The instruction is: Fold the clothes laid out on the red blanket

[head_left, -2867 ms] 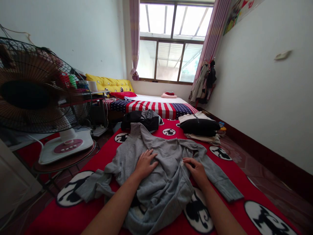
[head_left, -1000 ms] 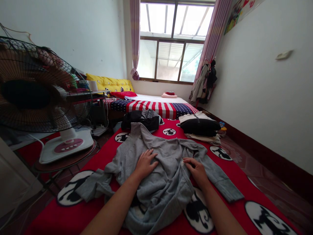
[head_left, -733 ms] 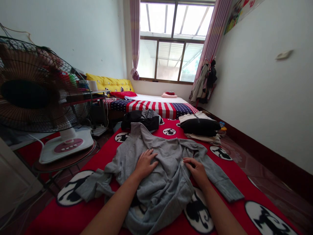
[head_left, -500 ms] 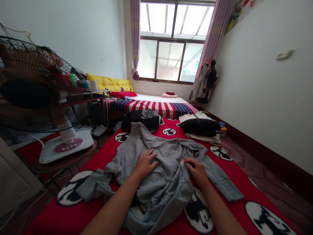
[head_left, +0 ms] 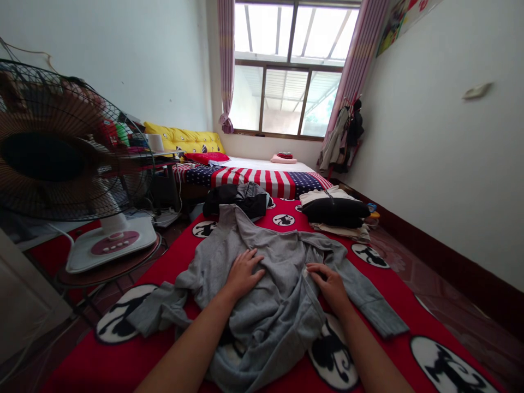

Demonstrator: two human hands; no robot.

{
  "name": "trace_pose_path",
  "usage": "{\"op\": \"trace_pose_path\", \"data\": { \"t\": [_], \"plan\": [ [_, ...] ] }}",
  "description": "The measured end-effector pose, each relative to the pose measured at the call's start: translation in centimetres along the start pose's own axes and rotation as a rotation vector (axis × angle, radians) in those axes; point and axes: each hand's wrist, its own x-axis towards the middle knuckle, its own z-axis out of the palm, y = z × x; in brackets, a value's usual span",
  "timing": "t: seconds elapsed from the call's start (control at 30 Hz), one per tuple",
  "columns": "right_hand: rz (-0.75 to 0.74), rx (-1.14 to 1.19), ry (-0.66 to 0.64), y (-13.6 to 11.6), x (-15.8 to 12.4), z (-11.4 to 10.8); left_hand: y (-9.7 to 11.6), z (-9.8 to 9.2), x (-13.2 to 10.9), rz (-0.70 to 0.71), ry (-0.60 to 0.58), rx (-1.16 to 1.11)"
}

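From the head camera, a grey hooded top lay spread and rumpled on a red blanket printed with black-and-white cat rounds. The left hand rested flat on the middle of the garment, fingers spread and relaxed, gripping nothing. The right hand lay just beside it on the cloth, its fingertips curled at a raised fold near the front opening — whether they pinched that fold or only pressed on it could not be told.

As to progress, the work looked barely begun: the top was opened out but not smoothed. One sleeve trailed off bunched to the left, the other sleeve ran out to the right, the hood pointed away from the person, and the lower hem sat heaped between the forearms. No neat fold showed in it yet. Farther up the blanket a folded stack of clothes — a dark piece on pale ones — lay to the right, by my reading already finished, while a crumpled black garment sat touching the hood, apparently untreated.

No basket, box or bag for clothes showed in this view; the things lay straight on the blanket. To the left an electric fan stood on a low round table, well apart from the hands, and beyond the blanket was a bed with a striped cover.
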Motion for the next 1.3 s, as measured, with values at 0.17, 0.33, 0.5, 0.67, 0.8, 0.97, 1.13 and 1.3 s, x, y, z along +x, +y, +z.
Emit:
{"op": "trace_pose_path", "data": {
  "t": [0.17,0.33,0.5,0.67,0.8,0.97,1.13,1.3],
  "plan": [
    [0.002,-0.003,-0.006,-0.08,0.0,-0.03,0.02,-0.05,0.0,0.002,-0.003,0.004],
    [0.002,-0.011,-0.002,-0.33,0.02,-0.08,0.03,-0.08,0.01,0.001,-0.003,-0.004],
    [0.005,-0.009,-0.004,-0.19,0.06,-0.04,0.02,-0.04,0.0,0.0,0.0,0.005],
    [0.0,-0.019,-0.01,-0.02,0.07,-0.02,-0.01,-0.02,0.02,0.001,-0.003,0.013],
    [0.0,-0.014,-0.015,-0.14,0.02,-0.05,0.01,-0.07,-0.02,0.004,-0.003,0.011],
    [0.005,-0.011,-0.008,-0.24,-0.01,-0.04,0.24,-0.29,-0.07,-0.003,-0.006,0.008],
    [0.002,-0.009,-0.006,-0.07,0.03,-0.02,0.26,-0.29,-0.07,0.0,-0.006,0.008],
    [0.003,-0.009,-0.019,0.04,0.03,-0.03,0.17,-0.23,-0.08,0.008,-0.001,0.007]
  ]
}}
